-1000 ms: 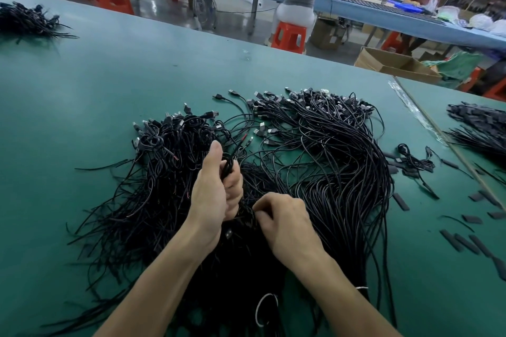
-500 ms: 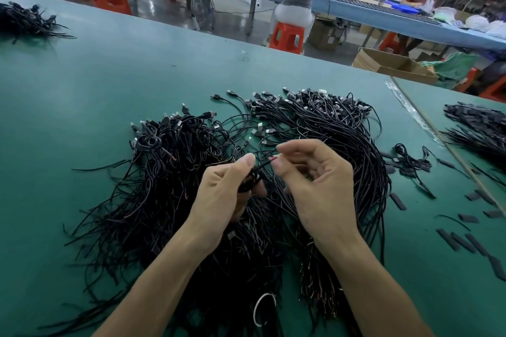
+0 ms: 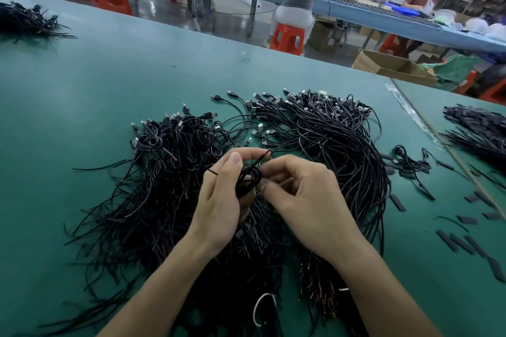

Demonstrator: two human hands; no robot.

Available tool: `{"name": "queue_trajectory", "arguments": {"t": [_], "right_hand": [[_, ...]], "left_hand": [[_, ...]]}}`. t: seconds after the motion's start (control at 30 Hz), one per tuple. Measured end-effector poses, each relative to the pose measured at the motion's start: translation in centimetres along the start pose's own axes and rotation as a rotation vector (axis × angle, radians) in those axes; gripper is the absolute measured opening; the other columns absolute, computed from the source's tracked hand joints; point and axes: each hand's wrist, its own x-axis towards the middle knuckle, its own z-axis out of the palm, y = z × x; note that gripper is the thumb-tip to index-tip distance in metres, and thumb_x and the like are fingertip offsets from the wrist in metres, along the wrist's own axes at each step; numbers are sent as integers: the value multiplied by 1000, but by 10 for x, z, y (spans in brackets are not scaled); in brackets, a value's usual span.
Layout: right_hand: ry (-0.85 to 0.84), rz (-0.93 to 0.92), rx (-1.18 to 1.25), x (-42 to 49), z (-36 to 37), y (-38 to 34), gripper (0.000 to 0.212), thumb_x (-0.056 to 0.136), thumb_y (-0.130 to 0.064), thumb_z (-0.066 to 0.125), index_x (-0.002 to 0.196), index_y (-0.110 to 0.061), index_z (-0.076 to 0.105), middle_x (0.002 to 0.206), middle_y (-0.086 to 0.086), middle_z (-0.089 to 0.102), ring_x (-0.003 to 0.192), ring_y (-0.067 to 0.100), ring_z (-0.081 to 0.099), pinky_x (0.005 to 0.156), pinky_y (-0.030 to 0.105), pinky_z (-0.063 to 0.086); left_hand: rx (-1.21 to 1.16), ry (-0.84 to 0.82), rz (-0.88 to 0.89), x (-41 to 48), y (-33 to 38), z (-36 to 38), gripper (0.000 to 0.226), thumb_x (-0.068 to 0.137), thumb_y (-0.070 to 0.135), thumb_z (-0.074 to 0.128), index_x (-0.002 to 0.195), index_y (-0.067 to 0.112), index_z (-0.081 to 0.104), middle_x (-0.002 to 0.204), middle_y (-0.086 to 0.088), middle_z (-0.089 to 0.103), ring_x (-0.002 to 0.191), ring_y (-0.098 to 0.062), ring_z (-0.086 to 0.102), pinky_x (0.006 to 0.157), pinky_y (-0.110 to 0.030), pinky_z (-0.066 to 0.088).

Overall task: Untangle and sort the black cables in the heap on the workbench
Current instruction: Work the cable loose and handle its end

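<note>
Far left of the fingers, well apart from them, a small bundle of black cables [image 3: 24, 22] lies on the green tabletop [image 3: 95, 85]. The main heap of black cables [image 3: 164, 186] spreads under and around both hands: its left lobe is a knot of loops with plug ends pointing away from the person and loose tails fanning out to the left of the fingers.

The left hand [image 3: 219, 200] is raised just above the heap, its fingers [image 3: 235, 161] curled round a small coiled cable [image 3: 247, 180] with the thumb pressed along the coil's left side. One end of that cable sticks up past the fingertips and shows a red tip [image 3: 265, 152].

The right hand [image 3: 304, 200] is just beside the left, its fingers [image 3: 282, 169] bent in toward the coil – they seem to pinch it at its right edge, though the contact itself is partly hidden.

Beyond and right of the fingers the heap's right lobe arcs round in long parallel strands. Near the person, below the wrists, a white loop [image 3: 262, 309] lies among the cables.

Further right, a small loose cable [image 3: 408, 161] lies apart from the heap, then scattered flat black strips [image 3: 397, 202] – and at the far right edge another pile of black cables [image 3: 482, 131].
</note>
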Motion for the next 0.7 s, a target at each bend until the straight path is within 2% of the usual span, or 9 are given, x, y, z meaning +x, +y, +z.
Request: {"name": "queue_trajectory", "arguments": {"t": [0.13, 0.23, 0.33, 0.37, 0.43, 0.5, 0.57, 0.63, 0.7], "right_hand": [[-19, 45, 19, 0, 4, 2, 10, 86, -19, 75, 84, -28, 74, 74, -16, 72, 66, 1, 65, 62, 13, 49], [4, 12, -64, -1, 7, 3, 10, 86, -18, 75, 84, -28, 75, 76, -12, 70, 69, 2, 63, 64, 13, 47], [-8, -131, -301, -4, 12, 3, 8, 91, -18, 70, 93, -24, 75, 88, -13, 60, 81, 6, 59, 73, 24, 51], [-12, -193, -368, -5, 12, 3, 8, 93, -18, 67, 96, -21, 74, 90, -12, 58, 81, 8, 59, 72, 31, 53], [-15, -314, -496, -7, 13, 2, 8, 94, -18, 65, 97, -18, 73, 92, -8, 58, 81, 12, 59, 65, 36, 55], [-53, -399, -600, -8, 12, 0, 5, 93, -16, 67, 95, -17, 71, 91, -6, 58, 82, 13, 58, 61, 36, 55], [-92, -467, -674, -9, 13, -1, 5, 89, -12, 70, 92, -16, 69, 89, -5, 56, 82, 14, 55, 60, 35, 53], [-124, -533, -722, -9, 12, -2, 4, 88, -13, 66, 90, -16, 67, 89, -4, 56, 82, 15, 52, 64, 34, 50], [-155, -586, -768, -9, 10, -6, 10, 87, -15, 56, 88, -16, 66, 90, -3, 56, 84, 17, 50, 70, 33, 45]], "left_hand": [[10, 36, 47, -2, 2, 1, 44, 99, 33, 28, 99, 24, 70, 48, 10, 48, 39, -2, 37, 39, -15, 29], [25, 96, 45, -2, -2, 3, 47, 103, 35, 28, 95, 18, 71, 54, 18, 58, 43, 0, 48, 42, -9, 35], [13, 138, 12, -1, -7, 3, 57, 108, 38, 27, 85, 14, 73, 56, 12, 62, 45, 1, 54, 42, -9, 39], [29, 146, 8, -1, -8, 3, 61, 108, 42, 27, 80, 14, 74, 52, 9, 60, 42, -1, 51, 42, -9, 38], [98, 165, -19, 1, -10, 2, 71, 101, 58, 28, 70, 11, 71, 45, 6, 50, 39, -5, 41, 38, -19, 33], [107, 208, -94, 3, -11, 1, 77, 97, 66, 33, 55, 9, 62, 43, 2, 41, 37, -11, 33, 38, -23, 28], [31, 227, -209, 5, -12, 1, 72, 99, 59, 41, 41, 18, 48, 39, 6, 34, 32, -9, 28, 36, -18, 25], [-62, 161, -350, 5, -11, -1, 63, 94, 58, 49, 42, 22, 44, 40, 7, 31, 33, -7, 24, 36, -15, 22], [-91, 31, -510, 4, -9, -4, 57, 95, 53, 55, 48, 22, 48, 44, 8, 30, 37, -6, 23, 39, -14, 19]]}}
